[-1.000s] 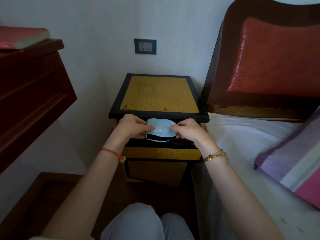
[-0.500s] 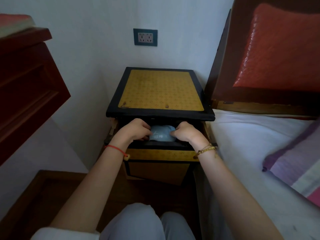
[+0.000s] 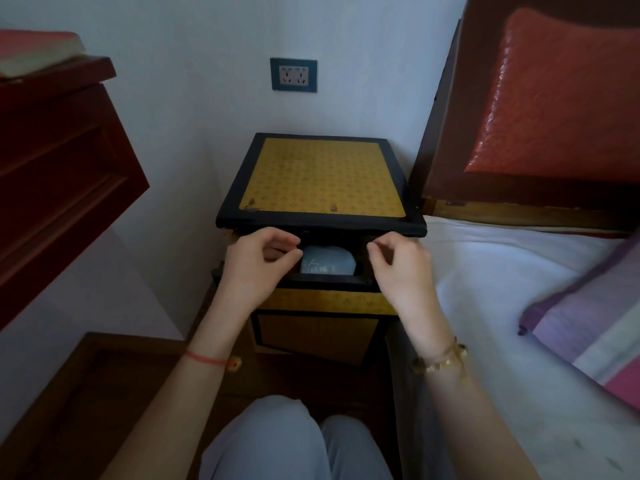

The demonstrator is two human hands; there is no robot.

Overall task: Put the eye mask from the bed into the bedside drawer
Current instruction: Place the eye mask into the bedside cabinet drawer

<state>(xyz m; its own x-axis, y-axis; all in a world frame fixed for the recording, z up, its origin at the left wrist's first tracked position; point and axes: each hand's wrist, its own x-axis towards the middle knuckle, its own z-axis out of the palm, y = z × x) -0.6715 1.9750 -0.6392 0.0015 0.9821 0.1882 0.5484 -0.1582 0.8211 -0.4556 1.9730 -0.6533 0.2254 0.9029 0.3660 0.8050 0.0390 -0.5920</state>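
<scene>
Eye mask [image 3: 327, 260] lying in open bedside drawer [image 3: 329, 280], light blue, partly under overhang of nightstand top [image 3: 322, 178]; off the bed [image 3: 502, 271] already; placement looks done, closing drawer judged as what is left.

Left hand [image 3: 258, 263] just above drawer's left end, fingers loosely curled, narrow gap thumb to forefinger, holding nothing; fingertips close to mask's left edge, contact cannot be told. Right hand [image 3: 398, 263] over drawer's right end, fingers half curled, empty, clear of mask.

Risks from here: mask sitting high in drawer, upper edge near underside of top; could catch or bunch at the overhang if drawer pushed in fast; strap not visible, may hang over drawer front and get pinched. Fingers near gap between drawer front and top; possible pinch if push made from inside the rim rather than on the yellow front panel. Drawer looks slightly skewed at left side; may jam on uneven push from one hand. Lower cabinet door [image 3: 315, 337] appears ajar; knees close to it, could knock it.

Writing: white marks on mask face, look like characters, too blurred to read; no brand legible. Wall socket [image 3: 293, 74] above nightstand, no label readable. Red cord on left wrist, gold bracelet on right wrist; no text on either.
</scene>
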